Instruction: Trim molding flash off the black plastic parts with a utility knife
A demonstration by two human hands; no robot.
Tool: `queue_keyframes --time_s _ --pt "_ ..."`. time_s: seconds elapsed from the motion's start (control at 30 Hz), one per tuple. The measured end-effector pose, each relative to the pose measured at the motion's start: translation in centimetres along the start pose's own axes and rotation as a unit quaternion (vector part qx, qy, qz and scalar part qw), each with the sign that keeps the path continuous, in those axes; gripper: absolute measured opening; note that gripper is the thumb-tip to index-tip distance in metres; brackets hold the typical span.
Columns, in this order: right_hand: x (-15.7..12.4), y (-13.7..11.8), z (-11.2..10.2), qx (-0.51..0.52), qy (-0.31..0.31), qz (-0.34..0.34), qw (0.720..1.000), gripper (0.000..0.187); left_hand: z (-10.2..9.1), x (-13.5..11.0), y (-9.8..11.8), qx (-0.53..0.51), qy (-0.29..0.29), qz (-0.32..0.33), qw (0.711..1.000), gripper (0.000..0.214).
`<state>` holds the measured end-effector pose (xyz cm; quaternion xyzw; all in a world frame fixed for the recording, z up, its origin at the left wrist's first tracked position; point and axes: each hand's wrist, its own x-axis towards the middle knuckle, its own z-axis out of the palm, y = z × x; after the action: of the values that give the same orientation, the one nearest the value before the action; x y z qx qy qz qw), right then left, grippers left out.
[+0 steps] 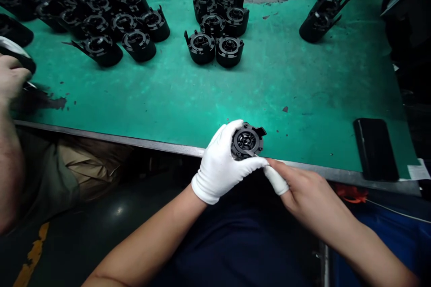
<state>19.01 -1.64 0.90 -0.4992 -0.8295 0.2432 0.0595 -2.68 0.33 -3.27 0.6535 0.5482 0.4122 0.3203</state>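
My left hand (222, 163), in a white glove, is wrapped round a round black plastic part (247, 140) at the near edge of the green table (188, 94). My right hand (303, 188) is bare except for a white cot on one finger. Its fingers pinch a thin small tool (252, 154) whose tip touches the lower rim of the part. Both hands meet just over the table's metal front edge.
Several black parts stand in a cluster (218, 24) at the middle back, many more (97, 13) at the back left, one pair (321, 15) at the back right. A black phone (375, 148) lies near the right front edge. Another person's hand (11, 78) grips something at far left.
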Motion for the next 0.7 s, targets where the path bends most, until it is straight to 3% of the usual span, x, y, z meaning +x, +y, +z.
queue_keyframes --time_s 0.17,0.4,0.7 --pt "0.5 0.4 -1.0 0.064 0.031 0.020 0.997 0.036 0.5 -0.1 0.0 -0.002 0.029 0.012 0.999 0.082" --pt "2.2 1.6 -1.0 -0.068 0.060 0.028 0.995 0.037 0.9 0.0 0.0 -0.004 0.044 0.012 0.999 0.078" --pt "1.6 1.5 -0.8 -0.128 0.078 0.012 0.989 0.035 1.2 -0.3 -0.2 0.022 0.050 0.021 0.998 0.081"
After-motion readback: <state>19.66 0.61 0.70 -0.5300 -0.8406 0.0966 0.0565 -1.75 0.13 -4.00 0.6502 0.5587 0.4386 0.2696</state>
